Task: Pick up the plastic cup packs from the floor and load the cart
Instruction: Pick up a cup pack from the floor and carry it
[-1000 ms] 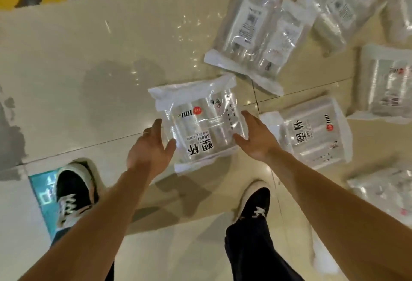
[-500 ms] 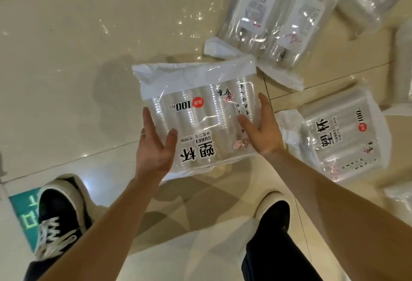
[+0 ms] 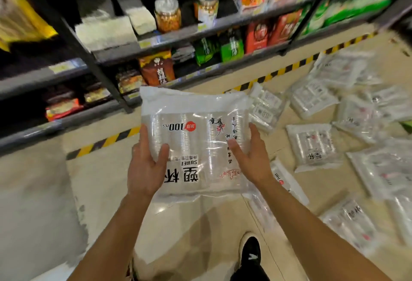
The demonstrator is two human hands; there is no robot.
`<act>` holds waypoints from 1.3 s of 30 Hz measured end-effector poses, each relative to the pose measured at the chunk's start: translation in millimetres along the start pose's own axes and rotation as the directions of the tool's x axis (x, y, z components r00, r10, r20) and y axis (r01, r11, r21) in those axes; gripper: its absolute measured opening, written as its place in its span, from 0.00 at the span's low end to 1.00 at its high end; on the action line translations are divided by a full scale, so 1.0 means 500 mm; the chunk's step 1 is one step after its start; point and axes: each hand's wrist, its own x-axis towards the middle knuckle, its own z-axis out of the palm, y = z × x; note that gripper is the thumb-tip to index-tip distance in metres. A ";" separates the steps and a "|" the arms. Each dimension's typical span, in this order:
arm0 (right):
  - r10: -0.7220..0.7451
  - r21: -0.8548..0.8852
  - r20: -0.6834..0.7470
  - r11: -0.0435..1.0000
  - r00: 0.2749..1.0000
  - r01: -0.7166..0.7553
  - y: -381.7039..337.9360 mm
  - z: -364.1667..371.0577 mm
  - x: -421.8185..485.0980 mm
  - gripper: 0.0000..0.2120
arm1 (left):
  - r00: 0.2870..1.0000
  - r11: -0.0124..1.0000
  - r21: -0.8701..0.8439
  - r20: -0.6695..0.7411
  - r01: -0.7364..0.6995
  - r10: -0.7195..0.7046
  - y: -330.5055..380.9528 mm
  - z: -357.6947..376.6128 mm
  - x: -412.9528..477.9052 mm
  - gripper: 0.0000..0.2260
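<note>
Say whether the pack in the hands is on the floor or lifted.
Lifted: left hand and right hand grip the cup pack by its sides, the floor and a shoe showing below it.

You hold one cup pack (image 3: 194, 146). About ten more packs (image 3: 312, 146) lie on the floor (image 3: 178, 225); blur makes the count unsure. Two jars (image 3: 167, 14) stand on the shelf (image 3: 178, 35). Two green bags (image 3: 231, 49) sit below them. One shoe (image 3: 250, 251) shows.
</note>
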 end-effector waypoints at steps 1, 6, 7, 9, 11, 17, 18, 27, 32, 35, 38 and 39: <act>-0.017 -0.008 -0.013 1.000 1.000 0.017 -0.057 -0.040 -0.021 0.40 | 1.000 0.999 0.026 -0.003 -0.020 0.020 0.056 -0.045 -0.009 0.31; -0.087 -0.014 -0.040 0.996 0.995 0.086 -0.309 -0.216 -0.122 0.38 | 0.986 0.981 0.107 -0.021 -0.160 0.163 0.305 -0.257 -0.071 0.31; -0.105 -0.004 -0.040 0.995 0.994 0.104 -0.356 -0.245 -0.142 0.38 | 0.982 0.978 0.098 -0.024 -0.183 0.187 0.343 -0.297 -0.079 0.31; -0.152 0.025 -0.043 0.988 0.987 0.153 -0.441 -0.296 -0.181 0.37 | 0.977 0.973 0.106 -0.032 -0.205 0.209 0.416 -0.373 -0.102 0.32; -0.234 0.029 -0.035 0.972 0.972 0.235 -0.516 -0.336 -0.219 0.39 | 0.973 0.968 0.145 -0.075 -0.204 0.216 0.482 -0.442 -0.133 0.32; -0.516 -0.007 0.064 0.856 0.854 0.517 -0.687 -0.412 -0.282 0.40 | 0.942 0.979 0.128 -0.279 -0.157 0.187 0.595 -0.606 -0.222 0.35; -0.539 -0.017 0.092 0.840 0.837 0.543 -0.711 -0.419 -0.290 0.41 | 0.930 0.982 0.132 -0.324 -0.136 0.172 0.603 -0.626 -0.244 0.35; -0.678 0.003 0.380 0.681 0.629 0.732 -0.880 -0.353 -0.418 0.32 | 0.779 0.990 0.059 -0.623 0.131 -0.066 0.548 -0.771 -0.480 0.33; -0.706 0.054 0.544 0.568 0.453 0.821 -0.974 -0.213 -0.548 0.39 | 0.643 0.976 -0.074 -0.742 0.204 -0.190 0.437 -0.873 -0.637 0.32; -0.723 0.124 0.599 0.509 0.345 0.852 -1.017 -0.112 -0.657 0.39 | 0.530 0.959 -0.130 -0.811 0.254 -0.250 0.367 -0.935 -0.745 0.31; -0.704 0.187 0.667 0.476 0.245 0.859 -1.041 0.004 -0.782 0.39 | 0.433 0.945 -0.160 -0.859 0.284 -0.275 0.287 -1.004 -0.870 0.30; -0.695 0.228 0.691 0.470 0.199 0.852 -1.051 0.045 -0.834 0.38 | 0.396 0.936 -0.169 -0.872 0.307 -0.287 0.254 -1.031 -0.916 0.29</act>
